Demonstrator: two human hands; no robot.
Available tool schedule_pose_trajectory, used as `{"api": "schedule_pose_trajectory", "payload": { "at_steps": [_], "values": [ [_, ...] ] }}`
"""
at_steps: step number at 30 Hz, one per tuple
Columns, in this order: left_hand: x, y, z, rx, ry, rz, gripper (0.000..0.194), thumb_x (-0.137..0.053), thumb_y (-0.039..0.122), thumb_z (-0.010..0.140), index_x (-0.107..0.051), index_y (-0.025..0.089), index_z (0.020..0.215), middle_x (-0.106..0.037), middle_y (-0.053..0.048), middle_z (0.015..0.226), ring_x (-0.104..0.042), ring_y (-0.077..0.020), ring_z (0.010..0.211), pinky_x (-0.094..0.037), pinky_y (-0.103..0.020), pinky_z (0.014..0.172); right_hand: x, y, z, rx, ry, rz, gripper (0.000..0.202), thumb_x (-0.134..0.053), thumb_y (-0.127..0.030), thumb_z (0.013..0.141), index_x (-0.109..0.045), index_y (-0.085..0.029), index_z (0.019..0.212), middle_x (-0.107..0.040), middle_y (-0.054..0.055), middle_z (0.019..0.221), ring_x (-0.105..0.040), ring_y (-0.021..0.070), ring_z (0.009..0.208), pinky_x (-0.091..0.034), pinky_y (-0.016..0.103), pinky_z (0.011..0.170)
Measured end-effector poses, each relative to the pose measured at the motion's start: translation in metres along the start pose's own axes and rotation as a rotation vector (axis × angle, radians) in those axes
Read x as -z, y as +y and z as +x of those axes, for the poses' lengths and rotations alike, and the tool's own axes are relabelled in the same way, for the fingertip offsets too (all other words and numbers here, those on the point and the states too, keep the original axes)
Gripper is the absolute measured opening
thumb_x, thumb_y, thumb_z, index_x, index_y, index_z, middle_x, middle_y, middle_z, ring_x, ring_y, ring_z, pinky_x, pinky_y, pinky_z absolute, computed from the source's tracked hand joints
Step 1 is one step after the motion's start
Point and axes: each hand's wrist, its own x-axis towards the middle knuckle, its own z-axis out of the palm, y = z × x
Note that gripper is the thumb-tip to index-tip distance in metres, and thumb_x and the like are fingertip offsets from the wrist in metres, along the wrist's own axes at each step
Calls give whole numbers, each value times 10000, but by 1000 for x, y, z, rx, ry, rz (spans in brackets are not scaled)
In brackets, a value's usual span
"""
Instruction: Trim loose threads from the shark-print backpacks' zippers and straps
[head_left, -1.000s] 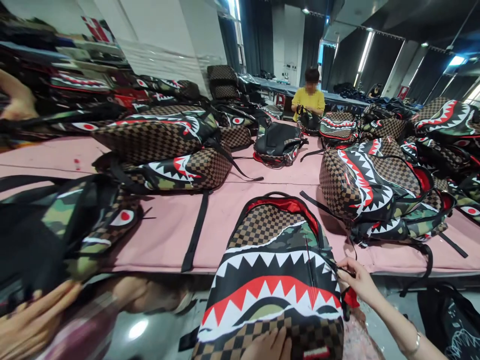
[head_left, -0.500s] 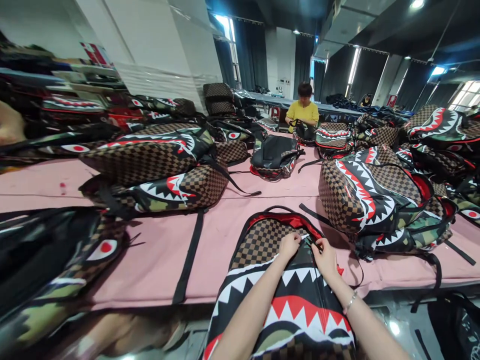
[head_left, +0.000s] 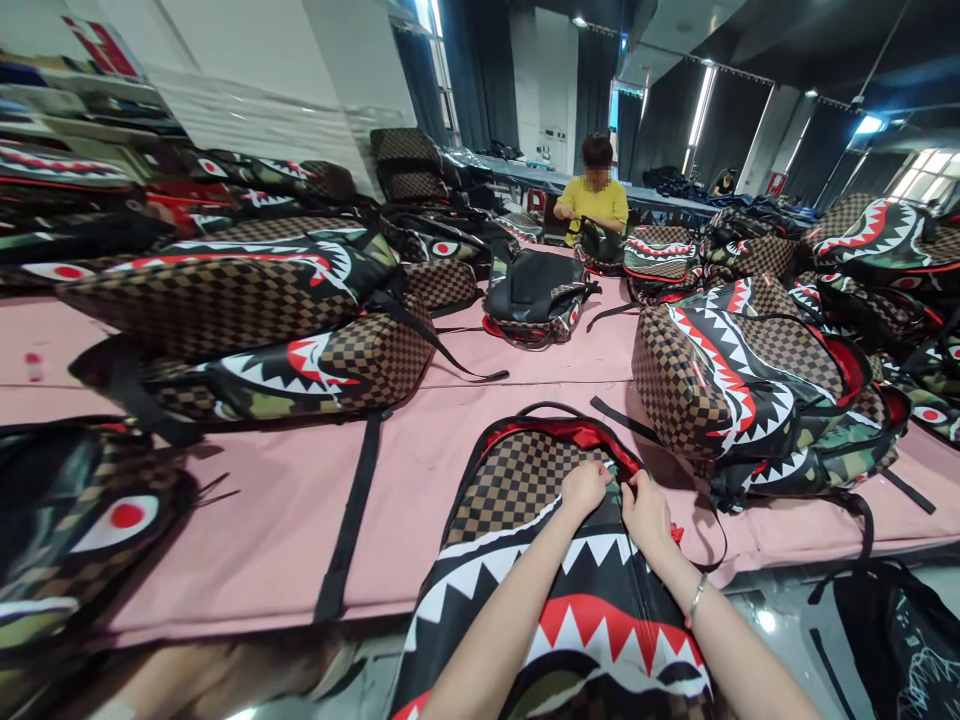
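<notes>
A backpack [head_left: 517, 480] with brown-and-black checks and a printed shark mouth lies in front of me, partly over the table's near edge. Its top is open along the zipper, and red lining shows inside. My left hand [head_left: 585, 490] is closed on the front panel's edge at the opening, fingertips pinched together. Just right of it, my right hand [head_left: 646, 512] pinches the same edge by the red lining. The fingers hide the exact bit of fabric or zipper between them. A bracelet [head_left: 698, 598] circles my right wrist.
Stacked shark-print backpacks stand left [head_left: 300, 370] and right [head_left: 682, 380] on the pink table [head_left: 450, 450]. A black strap [head_left: 352, 520] hangs over the near edge. A person in a yellow top [head_left: 600, 205] handles a bag across the table. A black bag [head_left: 892, 630] is low at right.
My view has turned slightly, so the bags at left sit further left. Both hands stay at the backpack's opening, with only small finger movement. The person opposite has raised a hand.
</notes>
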Motion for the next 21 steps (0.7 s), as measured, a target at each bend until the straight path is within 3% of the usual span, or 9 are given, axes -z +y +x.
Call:
{"api": "schedule_pose_trajectory", "payload": {
  "at_steps": [8,14,21],
  "values": [
    [4,-5,3,51,26,-58,260,-483,336,847,-566,142,998,-596,-66,1009,-569,-184,924,-459,-403,811,12,-10,0,45,-115,-111,74,-500,-254,831,-512,-188,862,-631,56,795,-593,196,776,-342,246,587],
    [14,-11,-2,-8,-31,-131,251,-479,339,849,-579,139,963,-610,-54,972,-578,-168,883,-464,-380,793,16,-14,-4,-2,-146,-157,94,-469,-260,851,-507,-181,884,-632,71,801,-600,198,755,-344,255,582],
    [6,-4,-3,8,-31,-56,252,-489,342,842,-578,133,951,-603,-62,972,-573,-176,891,-459,-392,797,17,-18,-2,-34,-176,-198,123,-473,-278,848,-523,-173,889,-638,88,803,-604,213,772,-349,264,586]
  ]
}}
